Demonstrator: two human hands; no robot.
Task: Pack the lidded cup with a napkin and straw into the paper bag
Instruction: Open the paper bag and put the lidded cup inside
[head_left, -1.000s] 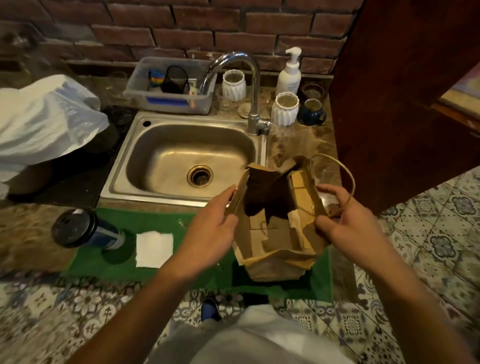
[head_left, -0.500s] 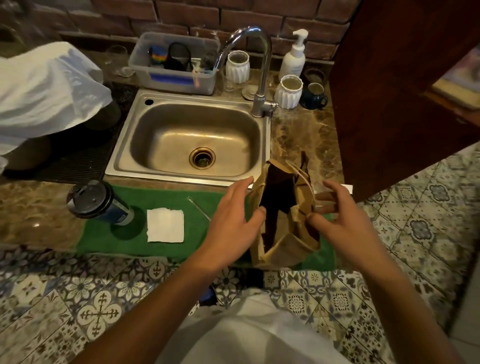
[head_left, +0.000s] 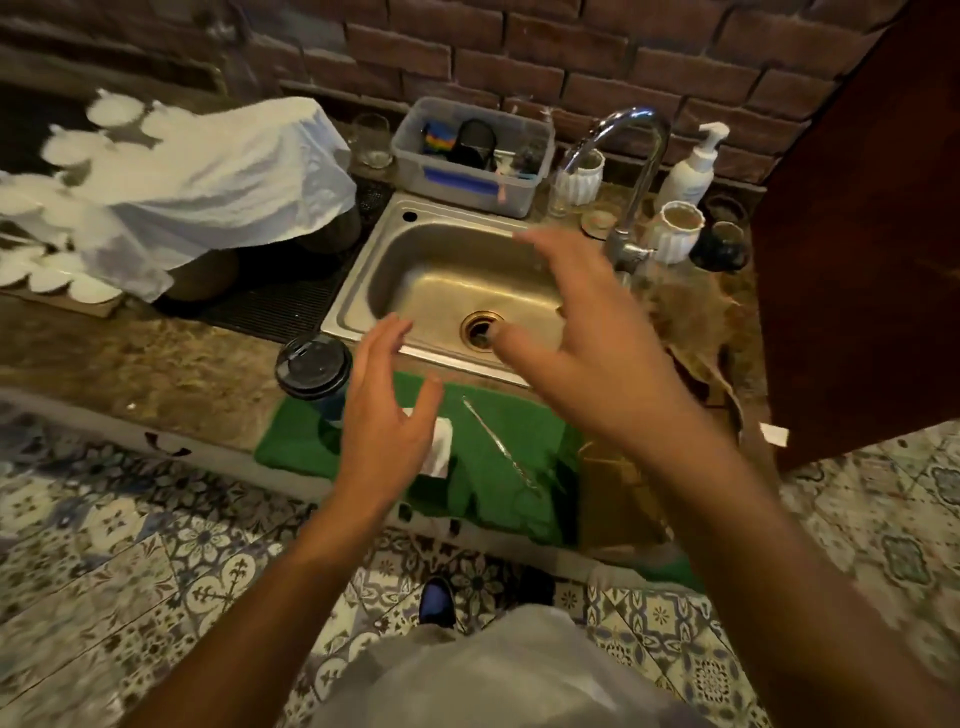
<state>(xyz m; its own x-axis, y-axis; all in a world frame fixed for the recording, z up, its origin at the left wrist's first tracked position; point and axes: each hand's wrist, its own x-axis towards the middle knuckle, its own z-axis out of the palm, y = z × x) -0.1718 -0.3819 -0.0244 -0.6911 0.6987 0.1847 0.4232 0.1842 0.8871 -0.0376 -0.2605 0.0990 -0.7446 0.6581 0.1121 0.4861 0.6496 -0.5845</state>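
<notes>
Both hands empty, fingers spread: left hand (head_left: 387, 415) over napkin (head_left: 439, 453) beside cup (head_left: 313, 370); right hand (head_left: 587, 343) blurred; bag (head_left: 618, 499) apparently behind its forearm.

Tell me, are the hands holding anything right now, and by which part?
Nothing is held. The left hand hovers open above the napkin; the right hand is spread open over the sink.

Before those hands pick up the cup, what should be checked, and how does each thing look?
1. Left hand empty and open: ok.
2. Right hand empty and open: ok.
3. Lid on the cup: ok.
4. Napkin within reach on the green mat: ok, partly hidden by the left hand.
5. Straw on the mat: ok.
6. Paper bag standing open: cannot tell, the right arm hides it.
</notes>
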